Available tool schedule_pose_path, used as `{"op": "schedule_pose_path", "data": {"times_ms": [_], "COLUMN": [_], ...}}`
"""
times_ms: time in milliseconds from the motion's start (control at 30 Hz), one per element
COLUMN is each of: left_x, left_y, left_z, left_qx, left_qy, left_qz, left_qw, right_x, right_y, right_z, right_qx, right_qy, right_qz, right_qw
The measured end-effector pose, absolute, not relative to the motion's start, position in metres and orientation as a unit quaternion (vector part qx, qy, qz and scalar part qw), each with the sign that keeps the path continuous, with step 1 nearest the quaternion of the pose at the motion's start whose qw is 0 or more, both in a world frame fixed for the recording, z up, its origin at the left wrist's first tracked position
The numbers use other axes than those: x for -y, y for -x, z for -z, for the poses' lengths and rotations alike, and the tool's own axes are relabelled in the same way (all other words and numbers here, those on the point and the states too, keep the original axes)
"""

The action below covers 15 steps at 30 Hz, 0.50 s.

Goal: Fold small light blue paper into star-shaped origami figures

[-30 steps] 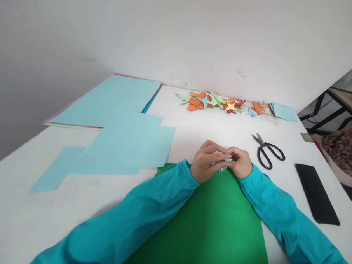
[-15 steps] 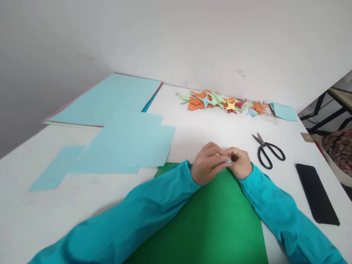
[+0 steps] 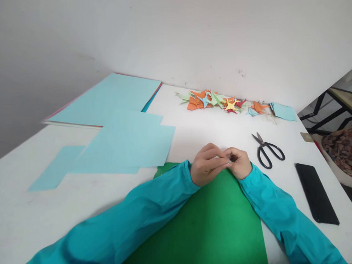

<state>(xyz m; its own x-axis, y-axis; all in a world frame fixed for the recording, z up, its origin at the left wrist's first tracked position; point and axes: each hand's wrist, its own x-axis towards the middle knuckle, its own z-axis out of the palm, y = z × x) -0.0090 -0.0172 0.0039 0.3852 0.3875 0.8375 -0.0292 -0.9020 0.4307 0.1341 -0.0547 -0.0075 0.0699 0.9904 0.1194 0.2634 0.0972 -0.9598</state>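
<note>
My left hand [image 3: 208,165] and my right hand [image 3: 239,162] meet over the far end of a green sheet [image 3: 209,228]. Between their fingertips is a small piece of light blue paper [image 3: 230,162], pinched from both sides. Only a sliver of it shows, so its folded shape is hidden by the fingers. Both hands are closed, with thumbs and forefingers close together. Black-handled scissors [image 3: 264,146] lie to the right of my right hand, blades partly apart and pointing away.
Light blue sheets [image 3: 129,141] overlap on the left, before a stack of large coloured paper [image 3: 104,98]. Along the wall lie folded paper shapes [image 3: 202,101] in several colours and small blue paper squares [image 3: 283,111]. A black phone [image 3: 317,194] lies at the right on the white table [image 3: 28,220].
My hands stay in place, with only a slight shift of the fingers. Less of the light blue paper shows between the fingertips now.
</note>
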Motion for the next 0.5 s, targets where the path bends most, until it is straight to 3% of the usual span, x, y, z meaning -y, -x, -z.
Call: {"op": "schedule_pose_path", "data": {"times_ms": [267, 500], "left_x": [0.0153, 0.0152], "left_y": [0.0108, 0.0129], "left_z": [-0.0058, -0.0072], "left_qx": [-0.108, -0.156], "left_qy": [-0.798, -0.781], "left_qz": [-0.546, -0.520], "left_qw": [0.229, 0.309], "right_x": [0.0555, 0.0523], "right_y": [-0.1322, -0.1327], "right_z": [0.0070, 0.0058], "right_qx": [0.586, 0.547], "right_qy": [0.566, 0.556], "right_qz": [-0.360, -0.387], "right_qw": [0.455, 0.492]}}
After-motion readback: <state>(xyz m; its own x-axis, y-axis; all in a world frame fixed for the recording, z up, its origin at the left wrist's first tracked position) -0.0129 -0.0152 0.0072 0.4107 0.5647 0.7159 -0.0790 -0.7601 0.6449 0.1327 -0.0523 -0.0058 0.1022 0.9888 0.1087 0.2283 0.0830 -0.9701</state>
